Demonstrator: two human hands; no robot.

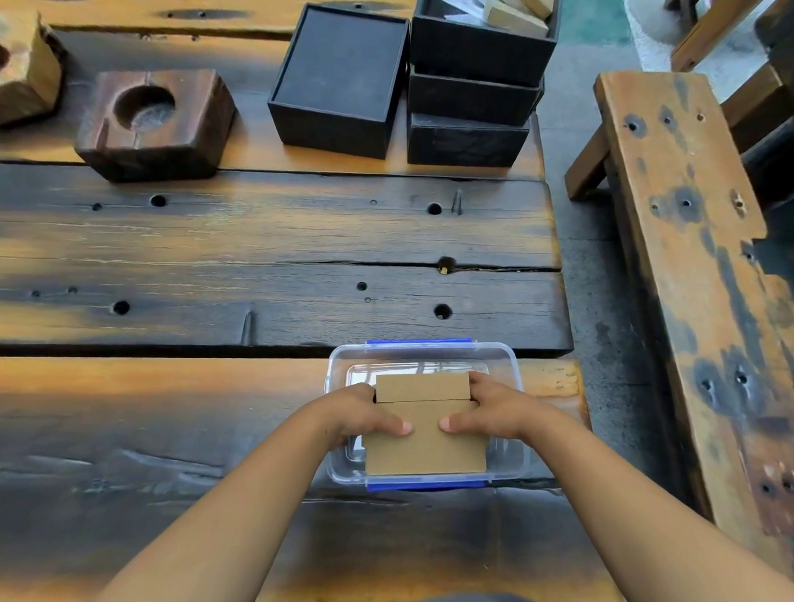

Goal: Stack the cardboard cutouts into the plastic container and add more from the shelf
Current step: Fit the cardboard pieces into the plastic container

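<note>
Two hands hold a stack of brown cardboard pieces (425, 439) over a clear plastic box (505, 364) with blue clips. The box sits on a big dark wooden table (249, 243), near its close edge and right end. The left hand (358, 414) grips the left side of the cardboard, with the thumb pressed on top and the fingers curled round the edge. The right hand (493, 407) grips the right side the same way. The two thumbs nearly meet in the middle. The cardboard lies flat, partly down inside the box, and it hides most of the box floor. A smaller cardboard piece (423, 387) shows at the far end, between the fingers.

Far back on the table stands an open black box (340, 77). Just beside it, on the right, is a pile of black boxes (473, 95), and the top one holds papers and small tan blocks. To the left are two chunky wooden blocks (155, 124), each with a round hole. A wooden bench (689, 227) stands to the right of the table, across a gap of grey floor.
</note>
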